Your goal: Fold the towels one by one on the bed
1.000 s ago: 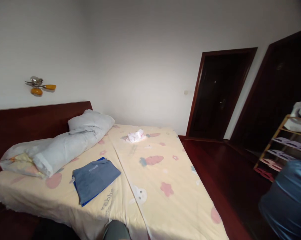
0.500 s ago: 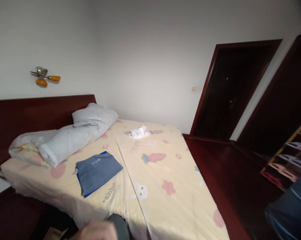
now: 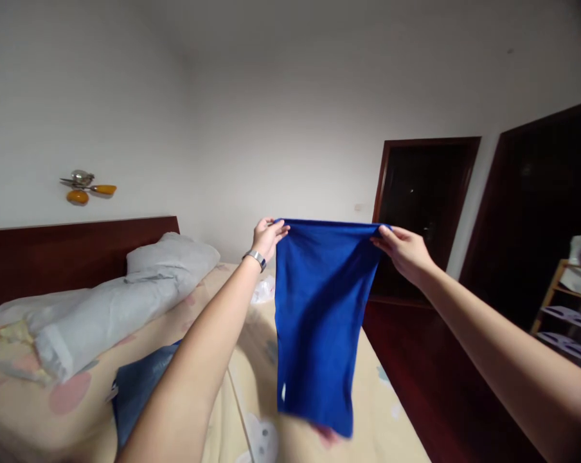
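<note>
Over the bed (image 3: 319, 411), your left hand (image 3: 267, 236) and right hand (image 3: 402, 249) pinch the soft, light blue cloth (image 3: 319, 321) by its top corners.

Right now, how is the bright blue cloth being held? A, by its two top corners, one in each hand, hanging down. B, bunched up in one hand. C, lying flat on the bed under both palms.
A: the left hand and right hand each pinch a top corner of the blue cloth, which hangs above the bed.
</note>
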`<action>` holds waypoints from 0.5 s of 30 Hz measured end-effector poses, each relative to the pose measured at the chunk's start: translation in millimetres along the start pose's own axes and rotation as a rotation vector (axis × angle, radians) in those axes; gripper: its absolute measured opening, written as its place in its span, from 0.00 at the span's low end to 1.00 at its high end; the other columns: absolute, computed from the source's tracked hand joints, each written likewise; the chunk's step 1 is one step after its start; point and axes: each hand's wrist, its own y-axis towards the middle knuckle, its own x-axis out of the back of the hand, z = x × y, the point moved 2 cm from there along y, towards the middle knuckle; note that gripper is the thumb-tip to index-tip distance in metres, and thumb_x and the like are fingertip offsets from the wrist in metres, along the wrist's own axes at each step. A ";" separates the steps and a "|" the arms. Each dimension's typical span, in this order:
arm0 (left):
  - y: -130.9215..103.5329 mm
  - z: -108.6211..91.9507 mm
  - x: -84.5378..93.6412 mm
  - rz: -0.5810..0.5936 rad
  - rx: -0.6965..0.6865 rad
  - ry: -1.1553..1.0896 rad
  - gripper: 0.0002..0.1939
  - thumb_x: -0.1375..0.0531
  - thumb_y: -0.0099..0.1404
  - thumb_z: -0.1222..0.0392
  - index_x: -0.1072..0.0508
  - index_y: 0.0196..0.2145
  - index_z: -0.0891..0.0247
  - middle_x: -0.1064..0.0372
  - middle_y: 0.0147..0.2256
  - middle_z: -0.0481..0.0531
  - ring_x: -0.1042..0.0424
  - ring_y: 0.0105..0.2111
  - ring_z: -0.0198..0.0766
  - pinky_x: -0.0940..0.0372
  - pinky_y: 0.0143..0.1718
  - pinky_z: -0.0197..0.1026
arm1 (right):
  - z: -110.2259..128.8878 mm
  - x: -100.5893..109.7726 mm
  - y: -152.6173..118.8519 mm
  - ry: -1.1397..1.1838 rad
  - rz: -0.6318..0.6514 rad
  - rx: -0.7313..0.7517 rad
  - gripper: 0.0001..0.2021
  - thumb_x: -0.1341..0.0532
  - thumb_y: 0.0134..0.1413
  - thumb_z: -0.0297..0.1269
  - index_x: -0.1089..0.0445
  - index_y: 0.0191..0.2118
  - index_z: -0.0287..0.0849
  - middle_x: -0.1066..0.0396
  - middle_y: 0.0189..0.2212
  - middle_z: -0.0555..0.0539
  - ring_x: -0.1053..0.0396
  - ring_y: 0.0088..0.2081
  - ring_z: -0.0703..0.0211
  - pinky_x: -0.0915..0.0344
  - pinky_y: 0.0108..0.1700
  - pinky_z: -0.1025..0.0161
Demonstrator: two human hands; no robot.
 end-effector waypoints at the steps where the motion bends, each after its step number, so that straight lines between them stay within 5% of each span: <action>1: 4.9 -6.7 -3.5 0.004 -0.047 -0.026 0.16 0.34 0.59 0.66 0.41 0.35 0.60 0.33 0.31 0.43 0.24 0.31 0.30 0.32 0.45 0.41 | 8.9 -0.5 3.8 0.014 0.005 0.052 0.18 0.29 0.45 0.50 0.27 0.35 0.40 0.26 0.32 0.51 0.28 0.34 0.69 0.31 0.44 0.69; 4: -1.5 -12.1 -0.7 0.050 -0.162 -0.032 0.15 0.34 0.56 0.66 0.39 0.34 0.61 0.34 0.30 0.43 0.25 0.30 0.32 0.33 0.45 0.41 | 15.9 4.9 -4.6 0.033 0.019 0.095 0.16 0.32 0.51 0.48 0.27 0.38 0.40 0.27 0.34 0.50 0.28 0.37 0.70 0.34 0.47 0.68; 8: -58.6 21.4 30.2 0.092 -0.164 0.132 0.13 0.33 0.53 0.63 0.35 0.31 0.61 0.34 0.30 0.44 0.27 0.32 0.34 0.34 0.44 0.41 | -31.4 31.0 -56.9 0.002 0.027 0.019 0.18 0.29 0.45 0.52 0.25 0.35 0.42 0.26 0.31 0.50 0.28 0.34 0.64 0.30 0.45 0.64; 11: -133.1 78.1 70.2 0.105 -0.043 0.328 0.10 0.35 0.54 0.62 0.35 0.29 0.61 0.28 0.33 0.48 0.28 0.37 0.38 0.35 0.45 0.41 | -99.0 60.6 -126.9 -0.231 0.073 -0.120 0.20 0.32 0.47 0.56 0.24 0.34 0.42 0.25 0.31 0.48 0.27 0.37 0.56 0.29 0.44 0.61; 15: -250.4 191.0 132.4 0.148 0.186 0.533 0.06 0.39 0.53 0.60 0.35 0.27 0.59 0.26 0.34 0.52 0.27 0.40 0.44 0.36 0.46 0.45 | -202.0 90.7 -240.4 -0.449 0.228 -0.325 0.21 0.37 0.47 0.60 0.22 0.30 0.46 0.22 0.31 0.46 0.25 0.41 0.42 0.28 0.46 0.53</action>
